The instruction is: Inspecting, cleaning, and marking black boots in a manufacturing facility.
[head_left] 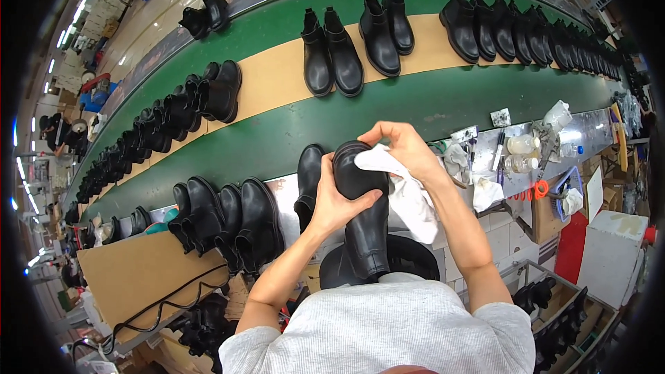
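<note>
A black leather ankle boot (365, 228) is held up in front of me, its toe pointing away and its shaft toward my chest. My left hand (337, 197) wraps round the boot's left side, thumb across the instep. At the toe, my right hand (405, 149) grips a white cloth (410, 201), with its fingers curled over the boot's edge. Part of the cloth lies against the toe and the rest hangs down beside the boot. Just left of the held boot, another black boot (309, 176) stands on the bench edge, partly hidden by my left hand.
A green conveyor (270, 135) with a tan paper strip (267, 76) carries several black boots. More boots (228, 218) stand at left above a cardboard sheet (149, 277). On the metal ledge at right are clear bottles (521, 163), a marker (499, 151) and crumpled white cloths (488, 194).
</note>
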`<control>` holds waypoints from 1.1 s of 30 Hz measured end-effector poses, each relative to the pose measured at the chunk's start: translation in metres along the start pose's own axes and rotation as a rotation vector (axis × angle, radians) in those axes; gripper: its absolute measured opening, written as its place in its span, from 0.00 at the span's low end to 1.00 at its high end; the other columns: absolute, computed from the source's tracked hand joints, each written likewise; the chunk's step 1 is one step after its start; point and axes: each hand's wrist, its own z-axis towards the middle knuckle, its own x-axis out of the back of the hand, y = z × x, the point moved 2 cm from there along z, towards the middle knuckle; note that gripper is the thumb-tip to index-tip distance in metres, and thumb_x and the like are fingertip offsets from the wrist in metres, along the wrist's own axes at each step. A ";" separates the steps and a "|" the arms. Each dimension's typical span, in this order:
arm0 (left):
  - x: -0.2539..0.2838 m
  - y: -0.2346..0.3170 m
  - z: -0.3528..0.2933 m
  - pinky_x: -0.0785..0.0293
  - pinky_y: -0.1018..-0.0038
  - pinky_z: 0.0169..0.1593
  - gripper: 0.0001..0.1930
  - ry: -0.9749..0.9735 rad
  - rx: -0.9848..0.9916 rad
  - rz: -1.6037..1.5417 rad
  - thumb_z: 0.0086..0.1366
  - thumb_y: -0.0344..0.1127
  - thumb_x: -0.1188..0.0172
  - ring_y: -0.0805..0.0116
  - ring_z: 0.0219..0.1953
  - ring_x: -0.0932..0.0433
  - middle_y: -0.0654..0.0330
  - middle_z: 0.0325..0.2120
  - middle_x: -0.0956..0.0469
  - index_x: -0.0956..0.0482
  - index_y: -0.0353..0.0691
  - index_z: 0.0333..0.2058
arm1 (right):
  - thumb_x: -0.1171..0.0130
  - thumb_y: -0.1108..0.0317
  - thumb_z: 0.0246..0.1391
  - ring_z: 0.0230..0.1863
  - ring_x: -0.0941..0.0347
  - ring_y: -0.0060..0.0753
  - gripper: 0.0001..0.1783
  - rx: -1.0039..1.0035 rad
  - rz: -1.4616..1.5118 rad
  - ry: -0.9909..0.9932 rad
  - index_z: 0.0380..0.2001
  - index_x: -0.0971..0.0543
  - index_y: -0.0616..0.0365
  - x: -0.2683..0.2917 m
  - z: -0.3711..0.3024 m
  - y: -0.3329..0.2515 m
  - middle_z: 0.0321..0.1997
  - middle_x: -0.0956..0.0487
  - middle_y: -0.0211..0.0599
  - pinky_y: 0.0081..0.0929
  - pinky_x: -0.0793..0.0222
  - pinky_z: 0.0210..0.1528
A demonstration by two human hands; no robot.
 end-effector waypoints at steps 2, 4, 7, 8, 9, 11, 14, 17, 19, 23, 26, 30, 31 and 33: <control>-0.001 0.003 0.000 0.32 0.70 0.50 0.40 0.009 0.004 0.089 0.40 0.37 0.27 0.65 0.45 0.28 0.51 0.41 0.29 0.43 0.33 0.48 | 0.40 0.76 0.45 0.16 0.32 0.13 0.13 -0.065 -0.175 0.109 0.38 0.23 0.65 -0.002 0.001 -0.009 0.29 0.22 0.32 0.13 0.38 0.15; 0.000 -0.003 0.000 0.32 0.70 0.50 0.40 -0.014 0.008 0.010 0.40 0.37 0.27 0.65 0.45 0.28 0.52 0.41 0.29 0.43 0.33 0.48 | 0.41 0.76 0.46 0.16 0.32 0.13 0.13 -0.014 -0.060 0.038 0.38 0.23 0.65 0.006 0.001 0.002 0.29 0.22 0.32 0.12 0.38 0.15; 0.002 -0.011 -0.001 0.32 0.71 0.50 0.40 -0.034 -0.023 -0.106 0.40 0.36 0.27 0.66 0.45 0.29 0.52 0.42 0.30 0.43 0.33 0.48 | 0.42 0.78 0.46 0.18 0.31 0.12 0.13 0.144 0.003 -0.046 0.38 0.23 0.65 0.005 -0.001 0.008 0.30 0.22 0.32 0.10 0.38 0.17; 0.003 -0.012 0.000 0.32 0.71 0.50 0.40 -0.037 -0.011 -0.094 0.40 0.36 0.27 0.66 0.45 0.29 0.52 0.42 0.30 0.43 0.33 0.48 | 0.41 0.77 0.46 0.18 0.31 0.12 0.12 0.102 0.047 -0.049 0.38 0.23 0.65 0.006 -0.001 0.008 0.29 0.22 0.32 0.11 0.38 0.16; 0.002 -0.012 0.001 0.32 0.71 0.50 0.40 -0.045 0.001 -0.083 0.40 0.37 0.27 0.65 0.45 0.29 0.52 0.42 0.30 0.43 0.33 0.48 | 0.41 0.77 0.46 0.18 0.31 0.12 0.12 0.060 0.091 -0.048 0.37 0.23 0.65 0.008 -0.002 0.007 0.28 0.22 0.32 0.11 0.38 0.16; -0.001 -0.007 -0.001 0.32 0.70 0.51 0.40 -0.035 0.006 -0.034 0.40 0.38 0.27 0.65 0.45 0.29 0.51 0.42 0.30 0.43 0.33 0.47 | 0.40 0.76 0.46 0.17 0.32 0.11 0.10 -0.016 -0.026 0.035 0.35 0.23 0.65 0.005 0.001 0.003 0.26 0.22 0.31 0.12 0.39 0.16; -0.001 -0.009 -0.001 0.32 0.70 0.50 0.40 -0.034 0.009 -0.035 0.40 0.37 0.27 0.64 0.45 0.28 0.50 0.42 0.30 0.43 0.33 0.47 | 0.35 0.74 0.43 0.26 0.28 0.14 0.12 0.042 -0.091 0.022 0.33 0.23 0.63 0.005 0.003 0.007 0.32 0.23 0.31 0.12 0.33 0.27; 0.002 -0.008 0.000 0.31 0.71 0.49 0.40 -0.038 0.074 -0.167 0.39 0.37 0.26 0.65 0.45 0.28 0.51 0.41 0.29 0.43 0.33 0.47 | 0.35 0.76 0.42 0.31 0.27 0.17 0.13 0.261 -0.075 -0.078 0.34 0.23 0.65 0.005 -0.001 0.010 0.37 0.24 0.33 0.14 0.31 0.34; 0.003 -0.015 0.001 0.30 0.71 0.48 0.39 -0.018 -0.002 -0.120 0.39 0.36 0.26 0.65 0.43 0.27 0.51 0.41 0.29 0.43 0.34 0.46 | 0.34 0.77 0.40 0.31 0.26 0.18 0.16 0.232 -0.045 -0.084 0.35 0.24 0.67 0.001 -0.005 0.011 0.40 0.25 0.33 0.16 0.29 0.35; -0.001 -0.010 0.001 0.29 0.69 0.48 0.40 0.020 0.034 0.001 0.39 0.37 0.27 0.62 0.44 0.26 0.49 0.40 0.28 0.44 0.33 0.47 | 0.32 0.75 0.39 0.31 0.26 0.18 0.17 0.327 -0.488 0.157 0.34 0.24 0.69 -0.012 -0.004 0.000 0.37 0.24 0.34 0.16 0.29 0.31; -0.006 -0.006 0.002 0.29 0.70 0.48 0.40 0.024 0.029 0.089 0.39 0.38 0.26 0.62 0.44 0.26 0.49 0.40 0.28 0.44 0.33 0.47 | 0.36 0.76 0.42 0.25 0.27 0.16 0.13 0.302 -0.254 0.222 0.34 0.23 0.68 0.010 0.011 0.032 0.29 0.22 0.29 0.13 0.31 0.27; 0.001 -0.022 0.001 0.29 0.70 0.48 0.40 0.027 0.030 -0.042 0.39 0.38 0.27 0.63 0.43 0.26 0.49 0.41 0.28 0.43 0.32 0.47 | 0.39 0.79 0.45 0.24 0.28 0.16 0.20 0.179 -0.007 -0.035 0.46 0.24 0.64 0.005 -0.008 0.018 0.36 0.25 0.28 0.11 0.32 0.27; 0.000 -0.021 0.001 0.29 0.71 0.48 0.40 0.027 0.034 -0.110 0.39 0.38 0.27 0.63 0.43 0.26 0.50 0.41 0.29 0.43 0.32 0.47 | 0.38 0.80 0.43 0.28 0.27 0.16 0.20 0.375 -0.120 -0.032 0.44 0.23 0.65 0.003 -0.002 0.026 0.39 0.27 0.29 0.11 0.32 0.27; -0.002 -0.017 0.002 0.29 0.71 0.47 0.40 0.034 0.027 -0.089 0.39 0.37 0.27 0.63 0.43 0.26 0.49 0.41 0.28 0.43 0.32 0.47 | 0.38 0.82 0.39 0.31 0.27 0.19 0.19 0.358 -0.261 0.146 0.40 0.23 0.67 -0.005 -0.005 0.025 0.39 0.28 0.31 0.14 0.29 0.29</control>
